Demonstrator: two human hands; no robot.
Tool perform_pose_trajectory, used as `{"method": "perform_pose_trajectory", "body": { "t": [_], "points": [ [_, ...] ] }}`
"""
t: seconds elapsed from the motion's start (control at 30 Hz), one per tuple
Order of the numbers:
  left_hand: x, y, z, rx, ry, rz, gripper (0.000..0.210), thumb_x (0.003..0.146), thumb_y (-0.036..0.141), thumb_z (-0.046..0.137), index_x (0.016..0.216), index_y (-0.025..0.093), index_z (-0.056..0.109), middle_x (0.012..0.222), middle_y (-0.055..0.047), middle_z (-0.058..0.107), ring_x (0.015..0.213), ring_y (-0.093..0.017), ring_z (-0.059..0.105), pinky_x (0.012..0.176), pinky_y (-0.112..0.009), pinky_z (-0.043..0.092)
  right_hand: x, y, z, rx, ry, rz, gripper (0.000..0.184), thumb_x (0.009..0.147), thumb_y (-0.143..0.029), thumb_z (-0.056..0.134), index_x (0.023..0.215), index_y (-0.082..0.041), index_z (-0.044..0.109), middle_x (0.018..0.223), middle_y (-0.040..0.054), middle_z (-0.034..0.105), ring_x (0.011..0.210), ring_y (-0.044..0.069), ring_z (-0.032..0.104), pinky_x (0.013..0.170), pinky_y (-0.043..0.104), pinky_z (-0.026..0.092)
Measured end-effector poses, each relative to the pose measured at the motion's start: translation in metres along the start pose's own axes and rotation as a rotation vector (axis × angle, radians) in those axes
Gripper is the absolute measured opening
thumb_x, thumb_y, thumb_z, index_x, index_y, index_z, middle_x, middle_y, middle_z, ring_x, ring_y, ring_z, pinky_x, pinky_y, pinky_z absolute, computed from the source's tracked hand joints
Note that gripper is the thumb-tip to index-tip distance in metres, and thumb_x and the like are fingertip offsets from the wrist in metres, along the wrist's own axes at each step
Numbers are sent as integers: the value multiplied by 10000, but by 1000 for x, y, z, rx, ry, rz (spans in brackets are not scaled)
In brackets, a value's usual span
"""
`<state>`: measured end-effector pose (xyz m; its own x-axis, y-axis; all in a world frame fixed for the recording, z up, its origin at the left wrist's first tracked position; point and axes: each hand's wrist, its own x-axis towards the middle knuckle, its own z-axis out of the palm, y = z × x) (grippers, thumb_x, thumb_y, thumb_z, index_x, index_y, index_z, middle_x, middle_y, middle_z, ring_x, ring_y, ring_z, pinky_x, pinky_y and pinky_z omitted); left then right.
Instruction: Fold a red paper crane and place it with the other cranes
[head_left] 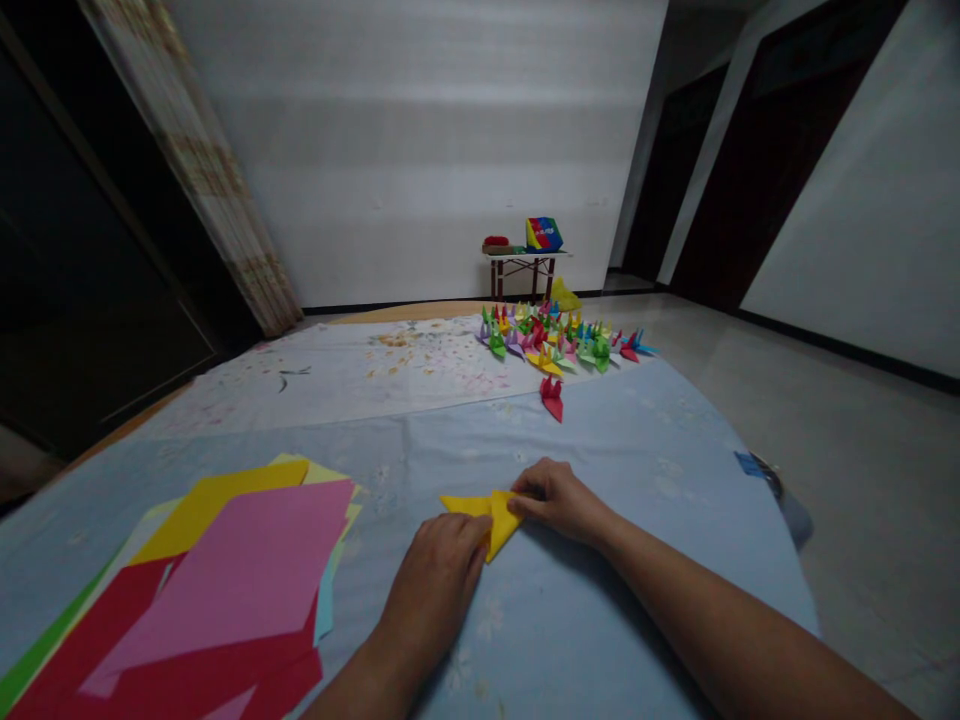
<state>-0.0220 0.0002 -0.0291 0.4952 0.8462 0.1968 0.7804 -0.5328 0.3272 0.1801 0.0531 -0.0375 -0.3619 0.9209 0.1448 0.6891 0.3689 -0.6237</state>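
Note:
A partly folded piece of yellow origami paper (504, 522) rests on the blue tablecloth, showing pointed triangular flaps. My left hand (442, 560) grips its near left side, fingers closed on the paper. At its right edge, my right hand (553, 497) pinches the fold between thumb and fingers. Part of the paper's left side is hidden by my left hand. Beyond the hands, one red paper crane (552, 397) stands apart from the others.
Loose sheets of coloured paper (247, 560) are spread at the left, pink on top. Several folded paper cranes (551, 335) crowd the far right of the round table (360, 455). Behind it stands a small table (525, 256) with a colourful box (544, 234).

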Motion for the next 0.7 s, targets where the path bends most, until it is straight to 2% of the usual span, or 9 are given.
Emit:
{"method": "perform_pose_trajectory", "body": {
  "t": [0.1,0.2,0.3,0.5,0.7],
  "points": [
    [-1,3,1,52,-58,3,408,844,142,474,1234,260,473,1021,-50,620,932,-188,552,850,-358,431,0,-1,1,-42,12,-4,150,757,-317,586,769,-204,685,715,12,651,747,155,546,733,277,340],
    [-1,6,3,113,-88,1,353,852,180,486,1184,294,523,1045,-51,606,956,-198,545,854,-367,427,0,0,3,-82,7,-3,140,757,-322,592,785,-217,681,739,14,651,803,172,531,774,300,316],
    [-1,9,3,159,-118,-16,317,844,166,488,1130,275,570,1086,-67,592,1002,-208,531,894,-385,406,-1,0,5,-109,0,-6,135,761,-317,590,799,-218,674,753,14,647,824,179,519,806,323,293],
    [-4,12,2,181,-137,-52,369,827,132,469,1161,263,555,1140,-81,569,1057,-213,504,931,-385,382,-4,2,7,-115,36,-46,125,746,-292,610,845,-225,646,775,3,639,840,179,501,815,333,279],
    [-4,11,3,157,-126,-56,387,799,125,476,1148,267,561,1104,-65,575,1022,-197,508,924,-363,381,-3,5,10,-117,46,-39,124,733,-300,633,825,-216,633,777,8,626,848,181,497,804,329,283]
  ]
}}
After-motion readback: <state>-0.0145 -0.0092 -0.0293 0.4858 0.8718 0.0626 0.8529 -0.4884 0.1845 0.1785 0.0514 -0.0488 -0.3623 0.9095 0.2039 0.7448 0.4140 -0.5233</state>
